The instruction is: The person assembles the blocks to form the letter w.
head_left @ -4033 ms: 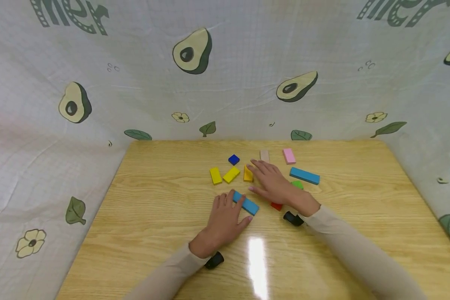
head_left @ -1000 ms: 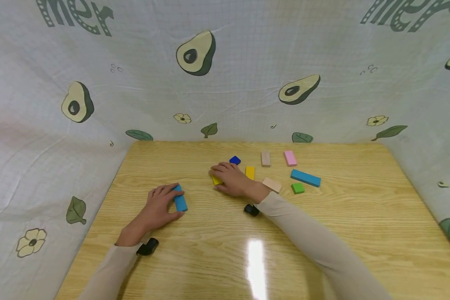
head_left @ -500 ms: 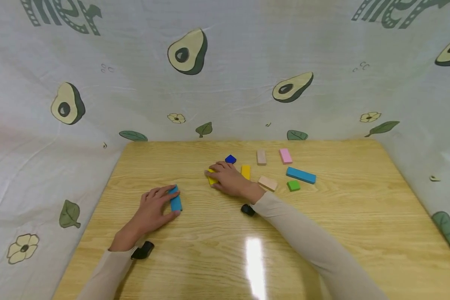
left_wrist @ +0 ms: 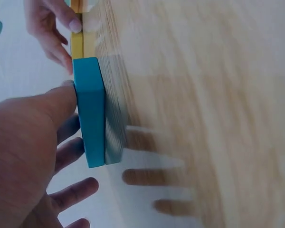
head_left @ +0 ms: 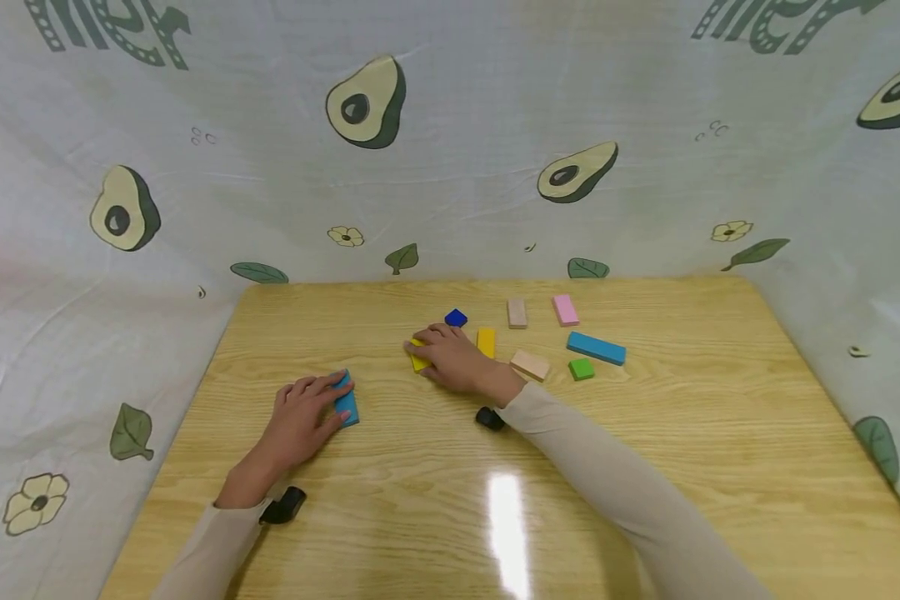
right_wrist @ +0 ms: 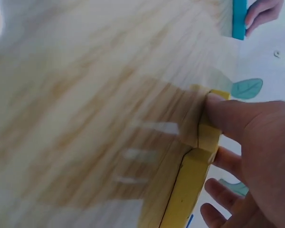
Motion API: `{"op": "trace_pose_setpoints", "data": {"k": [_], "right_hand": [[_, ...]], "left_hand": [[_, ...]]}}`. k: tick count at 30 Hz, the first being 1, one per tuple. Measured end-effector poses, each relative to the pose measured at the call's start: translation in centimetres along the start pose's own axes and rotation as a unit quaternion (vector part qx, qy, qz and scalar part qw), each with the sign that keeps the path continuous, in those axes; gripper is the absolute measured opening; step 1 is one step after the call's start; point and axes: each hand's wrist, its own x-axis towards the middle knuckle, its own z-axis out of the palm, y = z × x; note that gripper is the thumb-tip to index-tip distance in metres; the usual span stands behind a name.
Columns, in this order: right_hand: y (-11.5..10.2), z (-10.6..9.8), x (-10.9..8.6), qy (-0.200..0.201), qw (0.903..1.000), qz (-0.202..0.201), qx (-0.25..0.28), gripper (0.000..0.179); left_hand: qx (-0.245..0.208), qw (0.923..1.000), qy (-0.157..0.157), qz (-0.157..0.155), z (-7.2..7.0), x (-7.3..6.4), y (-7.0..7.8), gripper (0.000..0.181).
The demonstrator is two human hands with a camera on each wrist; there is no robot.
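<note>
On the left of the table my left hand (head_left: 294,423) pinches a long blue wooden block (head_left: 347,406) between thumb and fingers. The left wrist view shows the thumb against one face of this blue block (left_wrist: 91,114), other fingers spread behind it. Farther back, my right hand (head_left: 456,362) reaches over yellow blocks. It pinches one yellow block (head_left: 419,357), its thumb on the near side in the right wrist view. A second yellow block (right_wrist: 183,190) lies end-on against it there, mostly hidden under the hand in the head view.
Right of my right hand lie an orange-yellow block (head_left: 486,342), a beige block (head_left: 530,365), a small green block (head_left: 581,369) and another blue block (head_left: 596,347). Behind are a dark blue block (head_left: 456,317), a tan block (head_left: 517,313) and a pink block (head_left: 566,310).
Since four seconds ago, my left hand has carried the blue block leftward and turned it. My right hand has moved left from the orange-yellow block onto the yellow ones. Lately both hands stay nearly still.
</note>
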Motion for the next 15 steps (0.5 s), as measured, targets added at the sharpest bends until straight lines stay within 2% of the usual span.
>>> {"op": "trace_pose_setpoints", "data": {"k": [8, 15], "right_hand": [[-0.5, 0.2, 0.3, 0.013, 0.9999, 0.0, 0.011, 0.055], [-1.4, -0.2, 0.7, 0.028, 0.9995, -0.002, 0.017, 0.055]], "left_hand": [[0.032, 0.9994, 0.004, -0.015, -0.5, -0.1, 0.6, 0.054], [0.046, 0.9987, 0.008, -0.022, -0.1, -0.2, 0.7, 0.053]]}}
